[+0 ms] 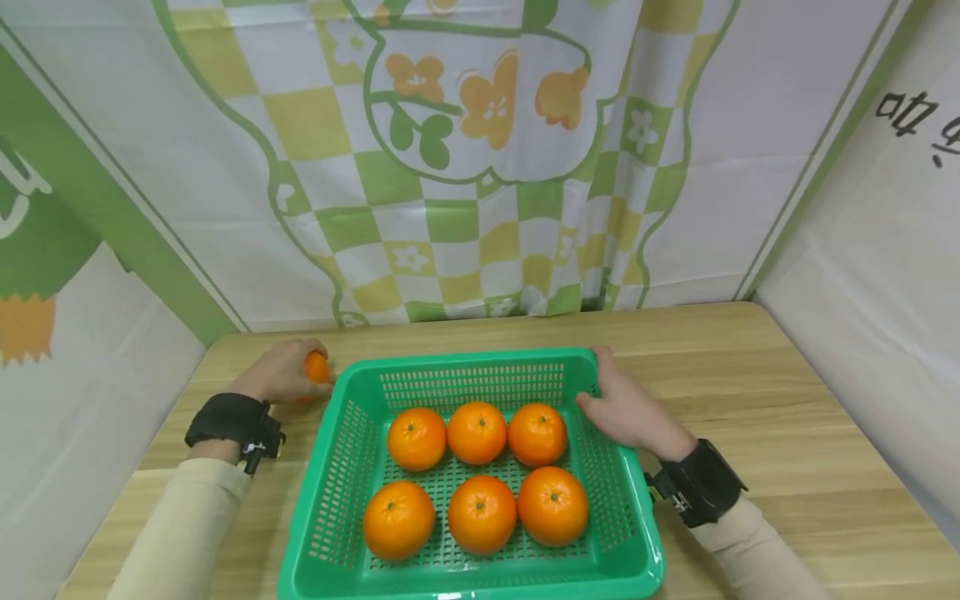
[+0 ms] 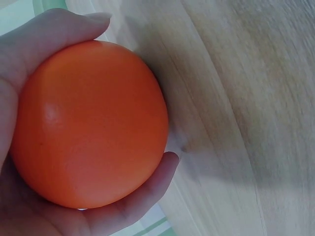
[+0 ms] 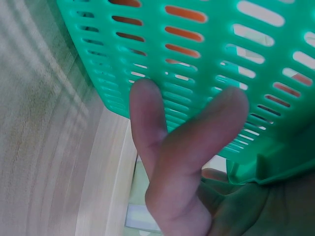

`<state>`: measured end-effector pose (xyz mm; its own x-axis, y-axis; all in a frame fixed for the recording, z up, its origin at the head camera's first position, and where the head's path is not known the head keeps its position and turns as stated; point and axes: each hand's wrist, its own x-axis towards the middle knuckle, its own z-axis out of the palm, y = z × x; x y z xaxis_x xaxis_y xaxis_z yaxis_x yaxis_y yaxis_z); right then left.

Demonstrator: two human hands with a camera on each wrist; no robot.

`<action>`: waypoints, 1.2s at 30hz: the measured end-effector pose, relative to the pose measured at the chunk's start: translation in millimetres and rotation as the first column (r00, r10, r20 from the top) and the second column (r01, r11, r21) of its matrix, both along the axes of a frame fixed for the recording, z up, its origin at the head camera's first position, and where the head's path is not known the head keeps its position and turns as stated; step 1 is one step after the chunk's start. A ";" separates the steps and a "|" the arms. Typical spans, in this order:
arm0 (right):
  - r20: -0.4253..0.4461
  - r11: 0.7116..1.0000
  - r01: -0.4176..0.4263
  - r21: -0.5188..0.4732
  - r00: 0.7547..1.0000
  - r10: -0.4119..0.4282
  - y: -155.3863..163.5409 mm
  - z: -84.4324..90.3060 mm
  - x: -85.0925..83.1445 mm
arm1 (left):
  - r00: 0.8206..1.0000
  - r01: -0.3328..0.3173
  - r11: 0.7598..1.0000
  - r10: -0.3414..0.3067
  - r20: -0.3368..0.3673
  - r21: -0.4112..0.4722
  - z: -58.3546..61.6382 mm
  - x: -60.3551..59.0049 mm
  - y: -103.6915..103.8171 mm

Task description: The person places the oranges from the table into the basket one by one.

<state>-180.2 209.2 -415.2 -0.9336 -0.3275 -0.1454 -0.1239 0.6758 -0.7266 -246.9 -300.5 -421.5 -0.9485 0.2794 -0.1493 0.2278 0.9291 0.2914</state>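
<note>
A green plastic basket (image 1: 651, 533) with slotted walls stands on the table, and several oranges (image 1: 480, 514) lie in two rows inside it. Beyond the basket's left side, my left hand (image 1: 285, 373) holds one more orange (image 2: 91, 125) low over the wooden tabletop. In the left wrist view its thumb and fingers curl round opposite sides of the fruit. My right hand (image 1: 633, 408) grips the basket's right rim near the far corner, thumb on the inner side. The right wrist view shows fingers (image 3: 165, 162) against the outside of the slotted wall.
The wooden table (image 1: 780, 417) extends to both sides of the basket. A checked, flower-patterned curtain (image 1: 465, 208) hangs along its back edge. White printed panels (image 1: 885, 308) stand at the left and right.
</note>
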 end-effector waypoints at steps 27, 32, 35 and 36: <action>0.025 1.000 0.007 -0.001 1.000 -0.007 -0.9 3.9 2.2 | 0.997 0.057 0.997 -0.053 -0.060 0.058 29.7 5.1 6.3; 0.007 1.000 0.007 0.023 1.000 -0.008 0.1 4.0 1.7 | 0.993 0.065 0.995 -0.056 -0.108 0.080 40.1 8.1 6.1; 0.000 0.999 0.004 0.031 1.000 -0.004 0.3 3.8 1.5 | 0.989 0.056 0.996 -0.046 -0.141 0.071 48.9 11.8 6.5; 0.002 1.000 0.006 0.030 1.000 -0.006 0.4 3.6 1.5 | 0.988 0.049 0.996 -0.039 -0.147 0.069 52.2 13.4 7.3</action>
<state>-178.8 209.6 -411.7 -0.9351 -0.3176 -0.1571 -0.1185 0.6983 -0.7060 -233.5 -293.2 -369.3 -0.9452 0.3263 0.0110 0.3126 0.8950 0.3182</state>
